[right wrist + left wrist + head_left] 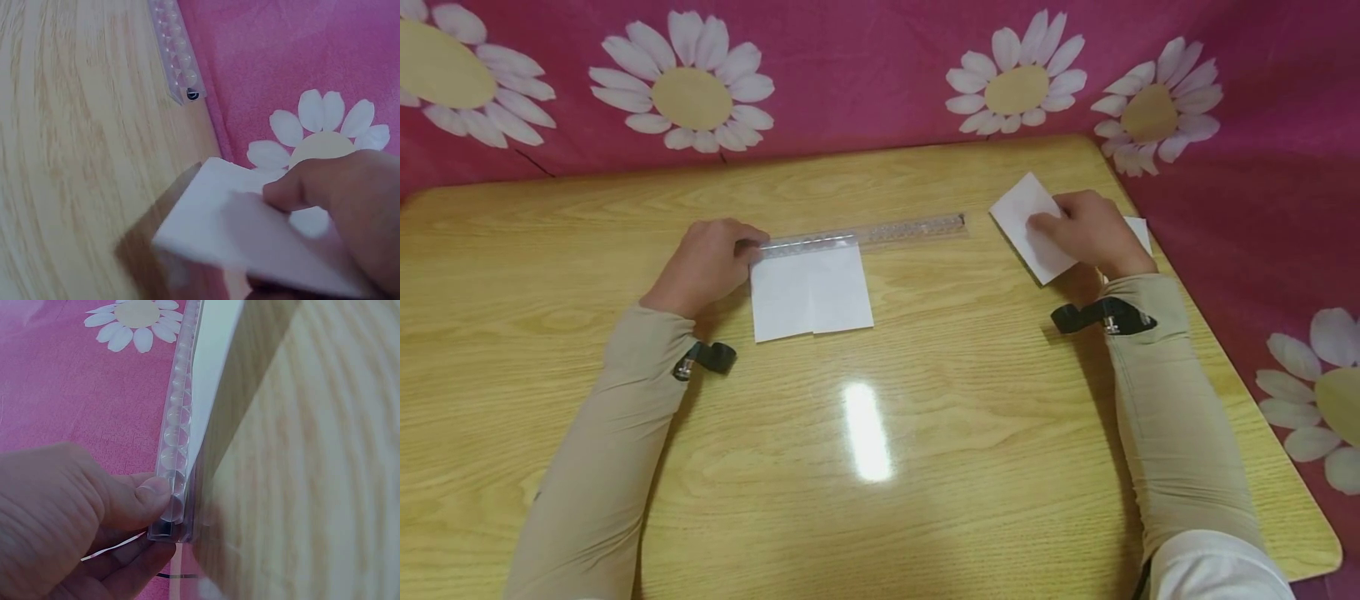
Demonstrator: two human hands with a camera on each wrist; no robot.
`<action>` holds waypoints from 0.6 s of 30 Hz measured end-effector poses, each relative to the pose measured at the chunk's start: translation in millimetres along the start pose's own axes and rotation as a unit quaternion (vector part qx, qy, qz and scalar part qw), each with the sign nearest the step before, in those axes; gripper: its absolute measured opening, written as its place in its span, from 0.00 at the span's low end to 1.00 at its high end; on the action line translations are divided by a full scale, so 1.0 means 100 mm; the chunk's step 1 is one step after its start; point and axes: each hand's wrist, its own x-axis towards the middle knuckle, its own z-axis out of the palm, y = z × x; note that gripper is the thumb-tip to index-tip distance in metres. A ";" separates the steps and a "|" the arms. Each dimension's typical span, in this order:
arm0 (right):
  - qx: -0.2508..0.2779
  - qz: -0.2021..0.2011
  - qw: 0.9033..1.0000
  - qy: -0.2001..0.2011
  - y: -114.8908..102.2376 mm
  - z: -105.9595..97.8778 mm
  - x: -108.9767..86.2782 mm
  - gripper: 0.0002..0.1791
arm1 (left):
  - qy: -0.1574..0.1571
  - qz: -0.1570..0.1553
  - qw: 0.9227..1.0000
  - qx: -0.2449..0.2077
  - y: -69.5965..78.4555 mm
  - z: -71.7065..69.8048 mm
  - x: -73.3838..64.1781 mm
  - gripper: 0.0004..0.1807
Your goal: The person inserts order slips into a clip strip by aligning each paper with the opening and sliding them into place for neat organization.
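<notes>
My left hand (pixel 703 262) pinches the left end of a long clear plastic strip (pixel 917 228) between thumb and fingers. In the left wrist view the strip (pixel 177 419) shows a row of round clear bumps and a dark end beside my thumb. It lies along the top edge of two white paper pieces (pixel 812 292), which sit side by side on the table. At the right, my right hand (pixel 1093 233) holds a white paper piece (pixel 1026 221), thumb on top. This paper (pixel 231 219) is tilted in the right wrist view, its shadow falling on the wood.
More white paper (pixel 1138 229) shows behind my right wrist, near the right edge of the wooden table (pixel 955 467). A pink cloth with large daisies (pixel 865 83) hangs along the back and right sides. Each wrist wears a black strap (pixel 703 358).
</notes>
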 end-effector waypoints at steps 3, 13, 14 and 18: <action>0.007 0.002 1.000 0.018 -0.02 0.01 0.00 0.25 | 0.000 0.001 1.000 0.001 0.00 0.00 0.00 0.19; 0.050 0.014 0.998 0.032 -0.06 0.05 -0.01 0.31 | 0.002 0.003 1.000 0.003 0.00 0.00 -0.01 0.18; 0.055 0.015 0.998 0.029 -0.06 0.06 -0.01 0.32 | 0.003 0.004 1.000 0.002 0.00 0.00 -0.01 0.18; 0.069 0.015 0.997 0.019 -0.07 0.08 -0.01 0.33 | 0.004 0.005 1.000 -0.001 0.00 0.00 -0.01 0.18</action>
